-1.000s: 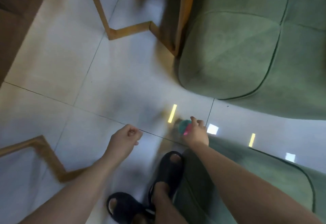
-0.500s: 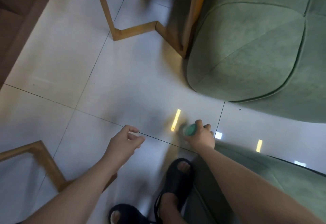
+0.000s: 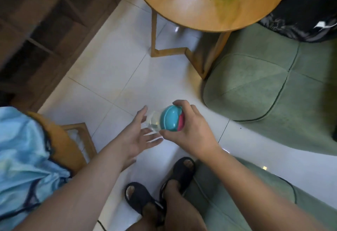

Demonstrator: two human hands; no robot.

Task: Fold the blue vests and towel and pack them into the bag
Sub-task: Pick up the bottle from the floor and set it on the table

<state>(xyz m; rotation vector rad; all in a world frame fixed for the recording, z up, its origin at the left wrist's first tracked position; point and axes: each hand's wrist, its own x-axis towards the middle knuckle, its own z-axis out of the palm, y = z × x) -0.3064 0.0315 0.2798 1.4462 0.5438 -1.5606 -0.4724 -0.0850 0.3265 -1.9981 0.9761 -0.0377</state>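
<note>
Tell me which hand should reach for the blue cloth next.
Left, probably. The left hand is open, gripping nothing, and the blue cloth lies on that side. The right hand grips the teal-lidded bottle and would need to put it down first.

Near left: fabric (image 3: pixel 21 158) light blue, dark-navy trim. Centre: bottle (image 3: pixel 155 123) clear, lid (image 3: pixel 170 118) teal with pink tab. Right: cushion (image 3: pixel 255 88) sage green. Floor (image 3: pixel 109 85) white tiles. Slippers (image 3: pixel 136 194) black.

The floor (image 3: pixel 113 77) is shiny tile, the table (image 3: pixel 209 8) smooth wood (chair (image 3: pixel 255 88) looks soft cloth).
</note>
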